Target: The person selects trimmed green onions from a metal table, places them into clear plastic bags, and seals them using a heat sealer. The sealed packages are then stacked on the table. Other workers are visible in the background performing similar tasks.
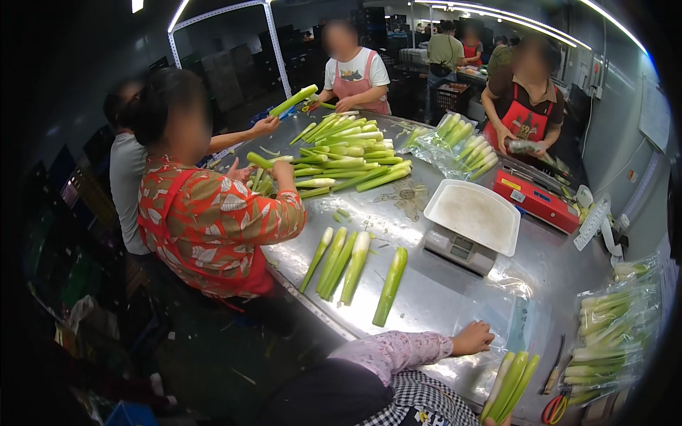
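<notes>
Near the lower edge, my left hand (pixel 473 338), in a pink patterned sleeve, rests with bent fingers at a clear plastic bag (pixel 519 325) with a blue printed strip; whether it grips the film cannot be told. Only part of my right hand (pixel 498 422) shows at the bottom rim, closed around several green vegetable stalks (pixel 511 381) with pale parts. One loose green stalk (pixel 390 287) lies left of my left hand. Farther left, several stalks with white tips (pixel 356 266) lie side by side. A white-tray scale (pixel 473 213) stands beyond the bag.
A large stalk pile (pixel 346 154) lies at the back. Filled bags (pixel 602 335), a knife (pixel 553 367) and scissors (pixel 555 409) lie right; a red sealing machine (pixel 535 199) stands farther back. Co-workers stand around the metal table (pixel 341 213), the nearest in an orange patterned shirt (pixel 213 223).
</notes>
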`<control>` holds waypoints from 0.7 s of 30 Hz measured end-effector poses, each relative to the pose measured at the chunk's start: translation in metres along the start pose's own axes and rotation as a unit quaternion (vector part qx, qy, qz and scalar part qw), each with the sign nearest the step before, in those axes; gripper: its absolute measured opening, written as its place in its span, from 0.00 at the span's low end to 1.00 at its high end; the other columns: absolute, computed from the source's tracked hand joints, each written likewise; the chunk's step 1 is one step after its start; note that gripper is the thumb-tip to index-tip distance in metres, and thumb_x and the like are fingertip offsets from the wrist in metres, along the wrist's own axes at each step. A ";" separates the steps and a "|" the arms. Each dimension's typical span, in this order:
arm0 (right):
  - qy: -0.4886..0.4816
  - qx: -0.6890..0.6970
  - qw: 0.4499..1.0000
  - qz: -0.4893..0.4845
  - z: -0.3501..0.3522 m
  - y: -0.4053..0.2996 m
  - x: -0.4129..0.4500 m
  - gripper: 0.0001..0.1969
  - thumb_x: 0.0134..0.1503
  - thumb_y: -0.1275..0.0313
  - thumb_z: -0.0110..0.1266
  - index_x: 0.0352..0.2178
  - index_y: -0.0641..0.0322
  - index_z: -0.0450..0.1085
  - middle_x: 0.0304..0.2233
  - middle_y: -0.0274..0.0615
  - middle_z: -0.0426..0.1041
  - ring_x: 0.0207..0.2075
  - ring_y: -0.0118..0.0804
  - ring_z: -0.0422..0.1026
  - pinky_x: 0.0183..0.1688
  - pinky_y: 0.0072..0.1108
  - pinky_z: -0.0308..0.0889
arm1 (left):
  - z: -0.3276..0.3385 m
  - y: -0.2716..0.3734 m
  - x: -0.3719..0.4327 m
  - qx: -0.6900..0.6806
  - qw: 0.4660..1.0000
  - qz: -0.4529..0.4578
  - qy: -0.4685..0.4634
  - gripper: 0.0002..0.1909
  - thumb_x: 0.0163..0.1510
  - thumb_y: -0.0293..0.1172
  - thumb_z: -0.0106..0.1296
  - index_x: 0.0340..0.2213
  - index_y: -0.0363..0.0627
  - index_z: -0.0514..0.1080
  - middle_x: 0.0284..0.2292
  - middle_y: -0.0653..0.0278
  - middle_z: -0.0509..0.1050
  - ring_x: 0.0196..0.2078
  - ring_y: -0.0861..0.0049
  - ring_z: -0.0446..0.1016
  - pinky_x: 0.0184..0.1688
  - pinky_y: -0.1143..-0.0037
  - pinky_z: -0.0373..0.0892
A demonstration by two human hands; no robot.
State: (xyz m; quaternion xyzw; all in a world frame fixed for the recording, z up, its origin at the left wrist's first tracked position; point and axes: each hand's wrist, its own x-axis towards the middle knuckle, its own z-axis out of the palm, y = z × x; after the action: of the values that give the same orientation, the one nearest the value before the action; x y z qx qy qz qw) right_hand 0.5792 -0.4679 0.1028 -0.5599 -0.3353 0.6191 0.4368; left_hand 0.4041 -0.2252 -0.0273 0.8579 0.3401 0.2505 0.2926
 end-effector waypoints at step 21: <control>-0.015 0.021 0.999 -0.047 0.017 0.025 0.016 0.38 0.43 0.66 0.65 0.52 0.66 0.54 0.38 0.46 0.69 0.34 0.39 0.72 0.37 0.26 0.69 | 0.004 -0.014 0.018 -0.022 0.999 -0.018 -0.036 0.08 0.42 0.31 0.56 0.25 0.42 0.69 0.28 0.53 0.71 0.35 0.56 0.70 0.37 0.61 0.65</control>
State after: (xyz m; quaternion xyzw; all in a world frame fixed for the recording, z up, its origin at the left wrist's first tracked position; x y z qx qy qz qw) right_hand 0.5582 -0.4624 0.0762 -0.5249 -0.3547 0.6129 0.4723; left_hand 0.4121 -0.2047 -0.0356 0.8533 0.3394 0.2215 0.3281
